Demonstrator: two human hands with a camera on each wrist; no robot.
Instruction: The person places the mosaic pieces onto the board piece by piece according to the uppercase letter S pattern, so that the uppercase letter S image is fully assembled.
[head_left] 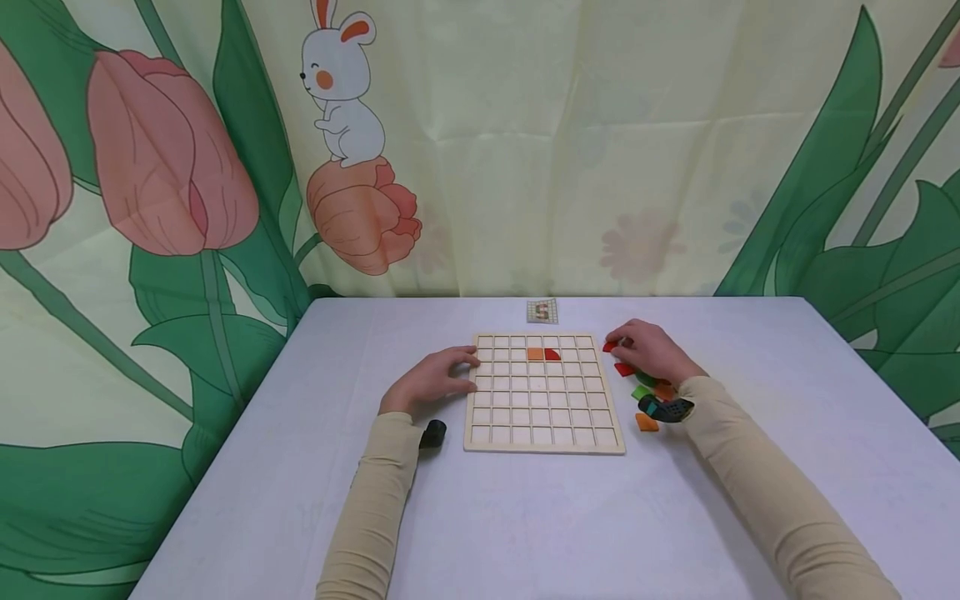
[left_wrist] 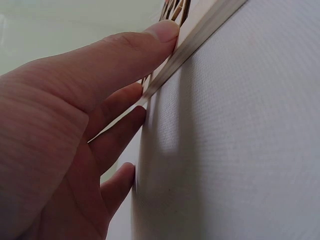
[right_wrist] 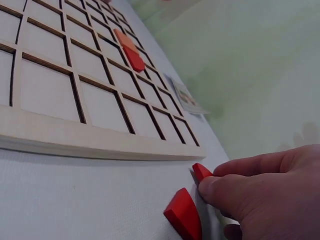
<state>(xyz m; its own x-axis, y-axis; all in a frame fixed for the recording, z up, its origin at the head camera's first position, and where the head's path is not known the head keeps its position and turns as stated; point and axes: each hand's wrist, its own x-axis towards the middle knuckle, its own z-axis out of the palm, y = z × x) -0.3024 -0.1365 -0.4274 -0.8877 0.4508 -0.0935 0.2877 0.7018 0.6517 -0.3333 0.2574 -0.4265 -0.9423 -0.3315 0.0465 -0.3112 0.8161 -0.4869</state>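
My right hand (head_left: 656,352) pinches a small red piece (right_wrist: 201,171) between thumb and fingers, just off the upper right corner of a wooden grid board (head_left: 543,451). Beside it on the cloth lies another red piece (right_wrist: 184,215) with a curved side. My left hand (head_left: 431,379) rests at the board's left edge; in the left wrist view its thumb (left_wrist: 162,32) touches the rim, its fingers loosely extended. In the board's second row, an orange square (head_left: 535,354) and a red quarter-round piece (head_left: 552,354) sit in adjacent cells.
Below my right hand lie a light green piece (head_left: 640,392), a dark green piece (head_left: 646,380) and orange pieces (head_left: 647,422), partly hidden by the wrist. A small patterned card (head_left: 542,311) is behind the board, near the table's far edge. A printed curtain (head_left: 510,167) hangs beyond.
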